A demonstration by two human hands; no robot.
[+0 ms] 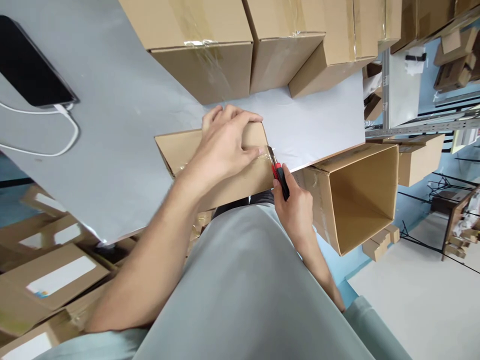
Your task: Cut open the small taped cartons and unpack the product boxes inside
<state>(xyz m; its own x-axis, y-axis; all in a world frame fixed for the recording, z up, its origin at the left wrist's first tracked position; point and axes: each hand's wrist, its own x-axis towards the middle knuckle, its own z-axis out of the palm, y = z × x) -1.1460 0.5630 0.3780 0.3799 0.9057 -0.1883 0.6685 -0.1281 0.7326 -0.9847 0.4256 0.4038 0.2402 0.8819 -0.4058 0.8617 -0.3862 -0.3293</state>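
Observation:
A taped cardboard box (pixel 232 175) lies at the table's near edge, close against my body. My left hand (pixel 227 142) grips it from above, fingers over its far edge and thumb near the tape. In my right hand (pixel 294 202) is a red and black utility knife (pixel 280 177), held with the fingers wrapped round its handle. The knife's tip meets the box's right edge, where the tape strip ends. Whether the blade is in the tape I cannot tell.
Several taped cardboard boxes (pixel 210 70) stand along the far side of the white table (pixel 123 165). A phone (pixel 30 62) with a white cable lies at the left. To the right, below table height, is an open carton (pixel 360 185). Labelled boxes (pixel 56 280) are stacked at lower left.

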